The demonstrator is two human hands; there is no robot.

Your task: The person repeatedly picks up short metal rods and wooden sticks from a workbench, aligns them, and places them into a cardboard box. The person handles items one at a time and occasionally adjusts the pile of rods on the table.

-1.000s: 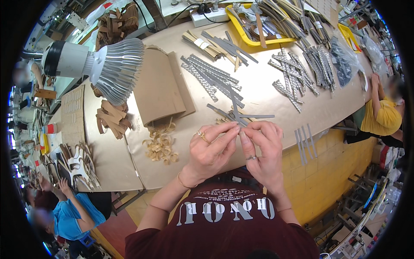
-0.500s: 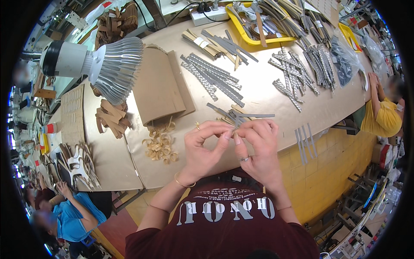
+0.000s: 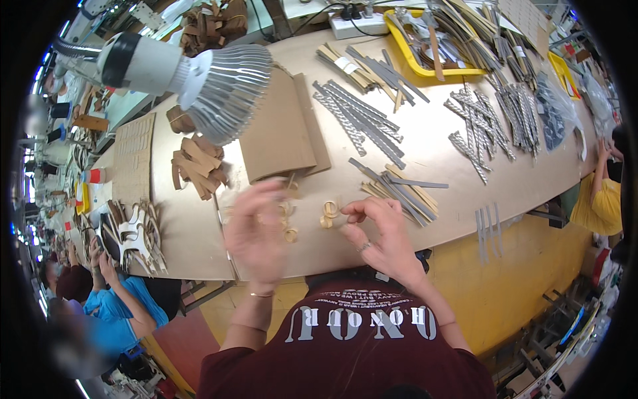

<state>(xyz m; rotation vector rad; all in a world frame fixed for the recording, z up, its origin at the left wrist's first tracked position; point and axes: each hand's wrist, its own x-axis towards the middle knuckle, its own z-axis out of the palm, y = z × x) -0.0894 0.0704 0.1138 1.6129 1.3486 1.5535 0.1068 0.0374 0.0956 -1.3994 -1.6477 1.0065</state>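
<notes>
My left hand (image 3: 256,233), smeared by motion, passes over a pile of curled tan strips (image 3: 287,214) on the table; its fingers cannot be made out. My right hand (image 3: 382,241) is to the right, its fingers bent in and the thumb close to the forefinger. Right at those fingertips is another tan curl (image 3: 329,214); whether it is gripped or loose I cannot tell. Beyond the right hand lies a loose bundle of grey and tan strips (image 3: 399,193). Farther back are grey and braided strips (image 3: 362,123).
A large metal-finned lamp (image 3: 222,93) juts in from the left over a brown folded sheet (image 3: 276,133). Brown leather pieces (image 3: 198,166) lie left of it. A yellow tray (image 3: 415,63) and silver braided strips (image 3: 475,126) are at the back right. Co-workers sit at both sides.
My hands, which were together at a thin strip, have parted. The left has swung left over the curls. A tan curl now shows by my right fingertips. The whole view has shifted.
</notes>
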